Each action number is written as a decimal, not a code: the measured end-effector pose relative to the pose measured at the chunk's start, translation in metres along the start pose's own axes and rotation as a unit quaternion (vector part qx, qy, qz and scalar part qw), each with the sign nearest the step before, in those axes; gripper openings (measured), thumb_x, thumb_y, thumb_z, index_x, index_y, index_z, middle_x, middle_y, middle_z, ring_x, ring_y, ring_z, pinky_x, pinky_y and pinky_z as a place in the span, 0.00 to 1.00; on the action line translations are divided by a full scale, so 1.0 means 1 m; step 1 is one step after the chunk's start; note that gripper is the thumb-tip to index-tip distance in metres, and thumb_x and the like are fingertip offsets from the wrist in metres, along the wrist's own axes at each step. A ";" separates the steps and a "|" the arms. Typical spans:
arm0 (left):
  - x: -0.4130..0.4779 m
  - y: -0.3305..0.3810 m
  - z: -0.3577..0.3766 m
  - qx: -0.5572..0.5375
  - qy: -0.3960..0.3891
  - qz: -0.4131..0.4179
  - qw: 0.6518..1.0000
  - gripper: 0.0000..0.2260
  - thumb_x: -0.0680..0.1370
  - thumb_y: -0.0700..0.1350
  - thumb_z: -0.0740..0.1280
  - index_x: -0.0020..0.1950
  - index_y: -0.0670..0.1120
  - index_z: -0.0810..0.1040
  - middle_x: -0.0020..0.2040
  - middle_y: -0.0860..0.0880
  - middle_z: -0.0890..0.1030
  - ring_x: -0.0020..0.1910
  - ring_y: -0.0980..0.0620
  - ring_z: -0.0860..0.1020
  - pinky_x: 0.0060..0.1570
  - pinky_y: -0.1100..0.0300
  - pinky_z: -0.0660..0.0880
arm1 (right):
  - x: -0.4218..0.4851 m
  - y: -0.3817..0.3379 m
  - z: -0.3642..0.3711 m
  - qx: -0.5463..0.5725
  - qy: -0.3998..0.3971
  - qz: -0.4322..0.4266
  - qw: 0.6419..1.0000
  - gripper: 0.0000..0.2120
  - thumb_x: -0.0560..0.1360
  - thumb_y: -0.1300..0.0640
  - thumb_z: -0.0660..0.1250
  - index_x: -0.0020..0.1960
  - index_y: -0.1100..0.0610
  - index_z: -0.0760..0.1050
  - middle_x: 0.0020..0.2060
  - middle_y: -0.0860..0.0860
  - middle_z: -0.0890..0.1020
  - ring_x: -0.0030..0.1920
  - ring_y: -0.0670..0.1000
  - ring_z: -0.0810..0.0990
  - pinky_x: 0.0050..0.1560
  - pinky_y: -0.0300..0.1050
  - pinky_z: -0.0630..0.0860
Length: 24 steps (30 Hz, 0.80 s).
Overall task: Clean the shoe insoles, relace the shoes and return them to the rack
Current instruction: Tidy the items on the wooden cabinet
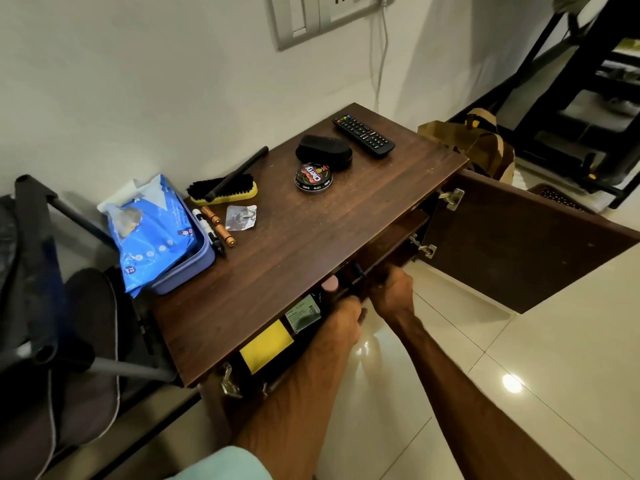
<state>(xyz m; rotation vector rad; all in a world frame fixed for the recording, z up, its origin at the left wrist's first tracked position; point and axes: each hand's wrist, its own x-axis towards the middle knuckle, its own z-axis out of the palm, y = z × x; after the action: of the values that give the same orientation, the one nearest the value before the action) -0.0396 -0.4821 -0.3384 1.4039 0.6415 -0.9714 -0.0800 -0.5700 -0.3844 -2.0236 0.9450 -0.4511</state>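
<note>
Left hand lies against a dark labelled box and right hand is just beyond. Both reach under the bench, fingers hidden, so I cannot tell their grip. The shoes are unseen, probably inside. They are likely light and flexible, best held at the heel.

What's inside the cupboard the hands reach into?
A dark box with yellow patch and white label, plus something pink. The cupboard top hides everything deeper, where the left hand and right hand reach.
</note>
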 end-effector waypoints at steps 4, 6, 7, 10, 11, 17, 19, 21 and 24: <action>-0.042 0.009 -0.003 0.239 -0.019 0.091 0.967 0.17 0.81 0.35 0.66 0.69 0.36 0.72 0.67 0.40 0.77 0.67 0.41 0.77 0.58 0.56 0.78 | -0.021 -0.015 -0.012 0.009 0.057 0.007 0.998 0.13 0.72 0.70 0.70 0.54 0.60 0.83 0.49 0.54 0.84 0.50 0.52 0.82 0.45 0.37 0.75; -0.063 0.017 -0.008 0.383 -0.009 0.164 0.909 0.26 0.79 0.36 0.69 0.75 0.38 0.65 0.68 0.39 0.75 0.64 0.42 0.78 0.57 0.56 0.78 | -0.030 -0.038 -0.027 0.014 0.109 -0.021 0.994 0.12 0.74 0.70 0.69 0.53 0.58 0.83 0.49 0.53 0.83 0.49 0.49 0.80 0.48 0.37 0.74; -0.077 0.024 -0.011 0.450 -0.014 0.193 0.872 0.24 0.78 0.36 0.70 0.73 0.38 0.68 0.64 0.39 0.78 0.60 0.44 0.79 0.51 0.58 0.78 | -0.033 -0.051 -0.035 0.026 0.133 -0.052 0.989 0.11 0.74 0.70 0.69 0.51 0.57 0.83 0.48 0.52 0.83 0.48 0.47 0.80 0.49 0.36 0.75; -0.111 0.050 -0.018 0.544 -0.061 0.289 0.786 0.06 0.76 0.39 0.72 0.52 0.39 0.82 0.42 0.47 0.82 0.39 0.53 0.78 0.32 0.64 0.72 | -0.035 -0.087 -0.055 0.058 0.174 -0.152 0.971 0.10 0.73 0.69 0.69 0.48 0.56 0.82 0.46 0.48 0.82 0.46 0.44 0.79 0.50 0.36 0.77; -0.121 0.060 -0.022 0.546 -0.060 0.330 0.767 0.02 0.75 0.39 0.72 0.44 0.41 0.83 0.36 0.48 0.80 0.35 0.53 0.78 0.30 0.61 0.72 | -0.033 -0.097 -0.060 0.064 0.177 -0.175 0.967 0.10 0.73 0.69 0.69 0.48 0.56 0.82 0.45 0.48 0.82 0.46 0.44 0.79 0.49 0.36 0.76; -0.117 0.130 -0.036 0.426 0.101 0.512 0.739 0.04 0.73 0.43 0.70 0.39 0.48 0.82 0.39 0.51 0.84 0.42 0.51 0.83 0.46 0.55 0.81 | 0.028 -0.156 -0.059 0.025 0.106 -0.218 0.970 0.12 0.76 0.66 0.69 0.58 0.59 0.79 0.54 0.54 0.81 0.54 0.48 0.78 0.60 0.43 0.75; -0.097 0.149 -0.035 0.406 0.122 0.533 0.732 0.07 0.72 0.47 0.74 0.47 0.49 0.80 0.47 0.49 0.83 0.47 0.50 0.82 0.51 0.53 0.80 | 0.065 -0.167 -0.051 -0.014 0.086 -0.230 0.969 0.16 0.75 0.66 0.68 0.63 0.63 0.77 0.59 0.58 0.79 0.61 0.55 0.77 0.64 0.45 0.70; -0.076 0.167 -0.035 0.432 0.121 0.536 0.716 0.17 0.73 0.48 0.75 0.57 0.44 0.77 0.56 0.45 0.80 0.56 0.46 0.79 0.56 0.52 0.76 | 0.106 -0.177 -0.039 -0.057 0.042 -0.232 0.970 0.19 0.74 0.66 0.68 0.65 0.64 0.75 0.64 0.62 0.77 0.67 0.60 0.74 0.69 0.48 0.66; -0.053 0.188 -0.029 0.495 0.121 0.556 0.657 0.25 0.72 0.51 0.75 0.62 0.40 0.72 0.60 0.41 0.76 0.63 0.42 0.73 0.61 0.50 0.71 | 0.156 -0.187 -0.026 -0.128 -0.036 -0.199 0.971 0.22 0.77 0.63 0.67 0.70 0.61 0.73 0.75 0.63 0.68 0.76 0.62 0.65 0.77 0.53 0.62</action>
<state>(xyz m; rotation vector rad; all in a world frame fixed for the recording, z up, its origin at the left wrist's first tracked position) 0.1000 -0.4622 -0.2004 2.4100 -0.7696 -0.0016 0.0912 -0.6334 -0.2216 -2.4616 0.5704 -0.4839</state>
